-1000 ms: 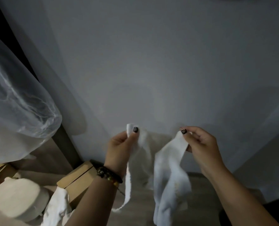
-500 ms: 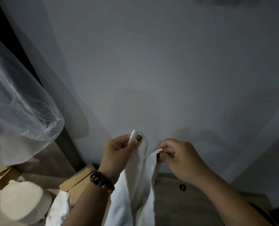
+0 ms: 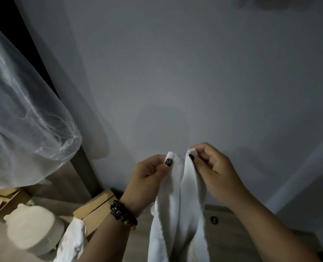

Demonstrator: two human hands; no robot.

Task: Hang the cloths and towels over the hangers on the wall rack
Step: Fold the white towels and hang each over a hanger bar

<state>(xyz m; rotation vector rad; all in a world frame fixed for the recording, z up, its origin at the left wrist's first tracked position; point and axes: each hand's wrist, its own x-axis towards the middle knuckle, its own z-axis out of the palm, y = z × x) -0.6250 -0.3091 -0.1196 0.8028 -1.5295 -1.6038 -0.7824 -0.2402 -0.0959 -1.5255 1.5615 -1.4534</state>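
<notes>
A white towel [image 3: 177, 214] hangs down in front of the grey wall, folded lengthwise with its two top corners close together. My left hand [image 3: 149, 174] pinches the left corner between thumb and fingers. My right hand [image 3: 213, 171] pinches the right corner just beside it. Another white cloth [image 3: 71, 241] lies at the lower left on the wooden surface. A blurred dark shape at the top right edge may be the wall rack [image 3: 281, 2]; no hanger is plainly visible.
A sheer white curtain [image 3: 24, 114] bulges in from the left. Below it stand a cream round container [image 3: 32, 229] and cardboard boxes [image 3: 96, 208]. A wooden surface [image 3: 232, 235] with a small dark round mark runs along the wall's foot.
My hands, apart one second ago with the towel spread between them, have come together. The towel's two top corners now nearly meet and both hands have risen slightly.
</notes>
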